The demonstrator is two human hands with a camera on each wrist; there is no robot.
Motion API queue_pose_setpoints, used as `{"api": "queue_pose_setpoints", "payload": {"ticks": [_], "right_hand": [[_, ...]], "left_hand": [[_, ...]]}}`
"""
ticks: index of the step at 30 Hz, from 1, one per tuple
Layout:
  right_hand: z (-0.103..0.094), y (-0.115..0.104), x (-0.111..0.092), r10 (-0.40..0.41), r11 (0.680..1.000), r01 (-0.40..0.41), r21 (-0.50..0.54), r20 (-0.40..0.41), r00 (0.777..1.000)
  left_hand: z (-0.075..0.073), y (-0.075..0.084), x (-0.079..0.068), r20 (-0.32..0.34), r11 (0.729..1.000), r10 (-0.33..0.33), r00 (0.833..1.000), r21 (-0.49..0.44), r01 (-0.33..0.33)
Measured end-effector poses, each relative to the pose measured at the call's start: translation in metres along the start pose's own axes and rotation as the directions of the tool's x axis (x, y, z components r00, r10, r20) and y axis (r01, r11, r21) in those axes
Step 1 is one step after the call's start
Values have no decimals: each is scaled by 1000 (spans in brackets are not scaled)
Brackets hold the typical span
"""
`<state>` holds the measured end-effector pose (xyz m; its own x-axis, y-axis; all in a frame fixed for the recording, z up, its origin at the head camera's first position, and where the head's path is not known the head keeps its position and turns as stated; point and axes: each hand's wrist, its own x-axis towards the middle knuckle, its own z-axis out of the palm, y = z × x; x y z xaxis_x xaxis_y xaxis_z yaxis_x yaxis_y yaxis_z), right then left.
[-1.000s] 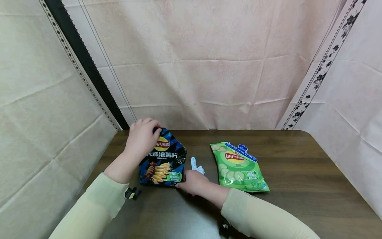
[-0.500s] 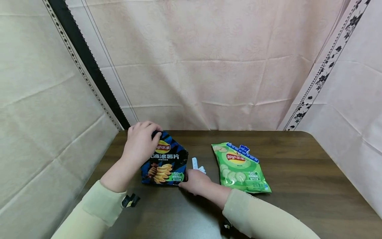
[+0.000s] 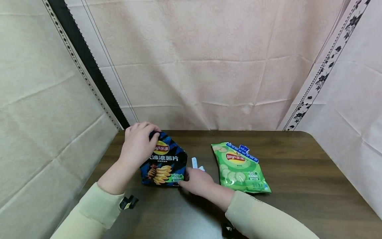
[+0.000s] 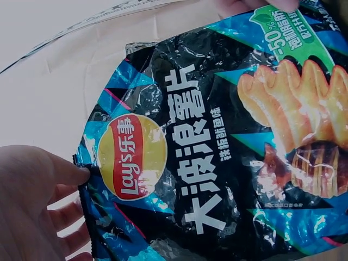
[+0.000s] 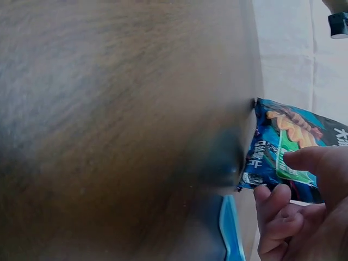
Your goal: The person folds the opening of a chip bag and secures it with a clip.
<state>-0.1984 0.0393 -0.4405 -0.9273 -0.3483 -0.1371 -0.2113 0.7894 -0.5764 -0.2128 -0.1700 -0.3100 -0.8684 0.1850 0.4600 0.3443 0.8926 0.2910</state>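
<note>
A black and blue Lay's chip bag (image 3: 162, 162) stands tilted between my hands at the table's left-centre. My left hand (image 3: 139, 142) pinches its upper left corner; in the left wrist view the thumb lies on the bag's top edge. At the lower right corner, my right hand (image 3: 198, 182) grips the bag, thumb in front and fingers behind, as the right wrist view shows. Just behind that hand lies a light blue bag clip (image 3: 194, 162), partly hidden by it. Further right is a green Lay's chip bag (image 3: 241, 171) with a dark blue bag clip (image 3: 242, 152) across its top.
Everything stands on a dark wooden table (image 3: 298, 172) with rounded far corners. Pale cloth (image 3: 209, 66) hangs behind and along both sides. A small black device (image 3: 129, 201) sits at the left sleeve cuff.
Both hands keep hold of the black and blue bag, which has shifted only slightly. My right hand now covers more of the light blue clip. The green bag stays put.
</note>
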Motion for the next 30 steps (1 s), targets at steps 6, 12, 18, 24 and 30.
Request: {"api": "queue_pose_setpoints", "payload": {"ticks": [6, 12, 18, 24, 30], "right_hand": [[-13, 0, -1, -22, 997, 24, 69, -40, 999], [-28, -3, 0, -87, 986, 105, 129, -134, 987], [-42, -10, -3, -108, 962, 161, 222, -232, 967], [-49, -12, -6, -125, 947, 202, 250, -293, 948], [-50, -11, -8, -119, 950, 197, 243, -300, 946]], "left_hand": [[-1, 0, -1, -13, 1000, -2, 1000, 1, 2], [-1, 1, -2, -16, 1000, -11, 1000, 3, 11], [-1, 2, -4, -26, 1000, -5, 1000, 1, 5], [-1, 3, -5, -38, 1000, 0, 999, 1, 0], [-1, 4, -5, -39, 1000, 2, 999, 7, -2]]}}
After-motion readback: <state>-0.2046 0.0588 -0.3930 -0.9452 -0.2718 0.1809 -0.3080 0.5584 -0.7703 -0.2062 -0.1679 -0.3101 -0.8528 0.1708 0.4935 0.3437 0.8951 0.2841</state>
